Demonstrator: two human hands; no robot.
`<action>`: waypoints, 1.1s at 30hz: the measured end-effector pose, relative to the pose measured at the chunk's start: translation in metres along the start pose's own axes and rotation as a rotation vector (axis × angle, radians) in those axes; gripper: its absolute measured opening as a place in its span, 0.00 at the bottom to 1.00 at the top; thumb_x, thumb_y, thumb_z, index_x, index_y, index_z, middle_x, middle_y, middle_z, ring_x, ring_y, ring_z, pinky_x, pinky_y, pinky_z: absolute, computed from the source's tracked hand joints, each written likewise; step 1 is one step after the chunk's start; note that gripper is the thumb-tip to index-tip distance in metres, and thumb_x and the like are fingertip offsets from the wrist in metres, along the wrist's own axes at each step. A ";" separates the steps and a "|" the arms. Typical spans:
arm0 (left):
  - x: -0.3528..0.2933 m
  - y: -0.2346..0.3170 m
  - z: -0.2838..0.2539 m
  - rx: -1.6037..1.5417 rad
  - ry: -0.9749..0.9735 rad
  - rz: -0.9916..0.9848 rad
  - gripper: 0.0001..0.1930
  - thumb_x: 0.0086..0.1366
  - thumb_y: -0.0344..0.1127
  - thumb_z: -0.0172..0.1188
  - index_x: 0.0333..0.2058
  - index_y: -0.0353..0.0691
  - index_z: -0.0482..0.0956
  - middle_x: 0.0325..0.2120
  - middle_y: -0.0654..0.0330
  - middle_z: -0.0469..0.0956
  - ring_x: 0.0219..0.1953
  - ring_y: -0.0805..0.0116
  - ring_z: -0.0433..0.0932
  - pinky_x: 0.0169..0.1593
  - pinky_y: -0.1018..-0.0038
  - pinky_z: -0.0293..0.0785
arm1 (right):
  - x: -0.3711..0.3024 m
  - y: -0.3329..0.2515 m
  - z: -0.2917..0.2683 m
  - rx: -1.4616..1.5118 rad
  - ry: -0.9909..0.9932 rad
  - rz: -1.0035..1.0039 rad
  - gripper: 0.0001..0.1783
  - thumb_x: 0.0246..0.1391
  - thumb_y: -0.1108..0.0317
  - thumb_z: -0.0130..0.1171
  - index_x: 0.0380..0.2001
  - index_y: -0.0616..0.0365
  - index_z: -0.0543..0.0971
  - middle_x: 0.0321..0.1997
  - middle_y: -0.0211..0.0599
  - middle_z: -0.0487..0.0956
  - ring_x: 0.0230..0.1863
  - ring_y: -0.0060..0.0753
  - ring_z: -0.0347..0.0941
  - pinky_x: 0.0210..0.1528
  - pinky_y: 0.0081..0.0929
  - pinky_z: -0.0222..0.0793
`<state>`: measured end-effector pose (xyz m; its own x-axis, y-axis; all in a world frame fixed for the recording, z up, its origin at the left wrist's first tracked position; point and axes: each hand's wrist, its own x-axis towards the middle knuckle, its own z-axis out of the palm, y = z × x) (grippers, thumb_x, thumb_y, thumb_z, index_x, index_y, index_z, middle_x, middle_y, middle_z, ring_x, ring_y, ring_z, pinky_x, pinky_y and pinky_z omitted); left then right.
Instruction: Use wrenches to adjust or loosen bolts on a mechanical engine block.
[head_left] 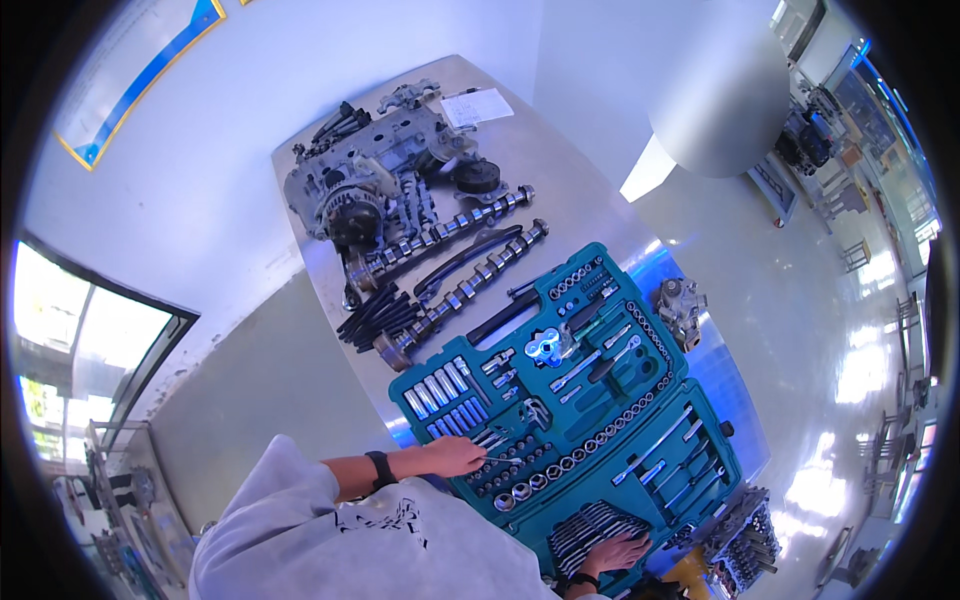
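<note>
A large green socket-set case [478, 345] lies spread out on the table in front of me. My left hand [455, 457], with a dark band at the wrist, is over its near left part, beside the small bits and sockets [512, 462]. Its fingers are closed; a thin metal piece shows at the fingertips, too small to name. Over the near right part, my right hand [617, 552] rests with fingers stretched out at the end of a row of combination wrenches [590, 530]. Chrome deep sockets [437, 388] fill the case's left side.
Beyond the case lie two camshafts [470, 285], black hoses and an engine block with an alternator [350, 212]. Paper [477, 108] lies at the table's far end. A metal engine part [680, 312] stands right of the case, a cylinder head [742, 550] at the near right.
</note>
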<state>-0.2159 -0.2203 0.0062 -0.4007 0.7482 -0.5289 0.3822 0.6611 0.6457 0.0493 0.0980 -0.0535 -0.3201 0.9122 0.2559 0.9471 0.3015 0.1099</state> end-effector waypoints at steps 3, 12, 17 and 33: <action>0.004 0.000 0.002 -0.025 -0.018 0.042 0.13 0.61 0.42 0.42 0.31 0.39 0.70 0.23 0.48 0.73 0.29 0.49 0.73 0.31 0.57 0.69 | -0.002 0.004 -0.002 0.058 0.020 -0.026 0.27 0.59 0.50 0.30 0.52 0.59 0.61 0.57 0.46 0.60 0.57 0.45 0.57 0.54 0.40 0.53; 0.037 0.056 0.001 -0.802 -0.162 0.113 0.07 0.63 0.31 0.37 0.33 0.36 0.63 0.25 0.56 0.73 0.30 0.70 0.76 0.34 0.71 0.73 | -0.009 -0.050 -0.053 0.978 -0.358 -0.080 0.18 0.52 0.70 0.47 0.46 0.66 0.66 0.48 0.49 0.67 0.51 0.42 0.63 0.52 0.34 0.57; 0.040 0.124 -0.009 -0.904 0.070 0.273 0.04 0.60 0.26 0.42 0.33 0.34 0.65 0.31 0.53 0.76 0.37 0.65 0.76 0.41 0.70 0.70 | -0.052 -0.109 -0.146 1.481 -1.103 -0.389 0.19 0.51 0.70 0.52 0.45 0.66 0.66 0.39 0.40 0.74 0.41 0.25 0.69 0.43 0.22 0.64; 0.035 0.196 0.092 -0.675 -0.323 0.048 0.12 0.64 0.39 0.42 0.38 0.40 0.71 0.35 0.65 0.75 0.39 0.75 0.73 0.41 0.77 0.66 | -0.095 0.037 -0.127 1.332 -0.880 -0.158 0.10 0.50 0.69 0.51 0.22 0.65 0.67 0.13 0.37 0.67 0.15 0.23 0.60 0.20 0.24 0.56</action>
<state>-0.0790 -0.0590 0.0636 -0.0924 0.8234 -0.5599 -0.2422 0.5268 0.8147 0.1116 -0.0132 0.0478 -0.7457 0.5766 -0.3337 0.4020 -0.0100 -0.9156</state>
